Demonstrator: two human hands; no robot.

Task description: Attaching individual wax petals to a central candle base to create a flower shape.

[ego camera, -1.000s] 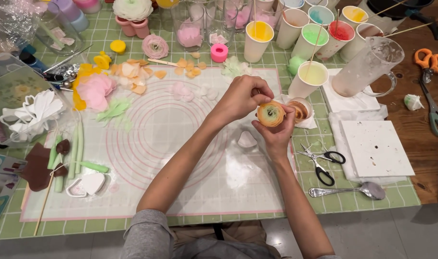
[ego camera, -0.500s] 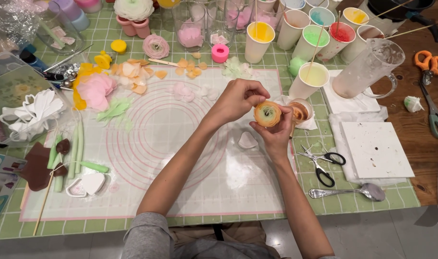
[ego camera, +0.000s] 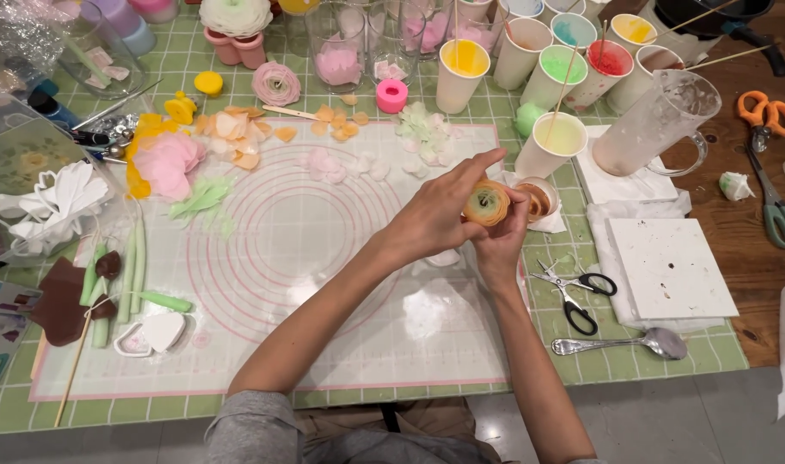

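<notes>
Little has shifted over the past second: both hands stay raised above the silicone mat (ego camera: 324, 283), working the same small orange-and-green layered flower (ego camera: 487, 204). The left hand (ego camera: 435, 215) curls its fingers around the flower's near side, forefinger stretched over the top, while the right hand (ego camera: 502, 236) cups it from below. Black-handled scissors (ego camera: 573, 292) and a metal spoon (ego camera: 624, 344) lie just beside, on the green grid mat (ego camera: 581, 378).
</notes>
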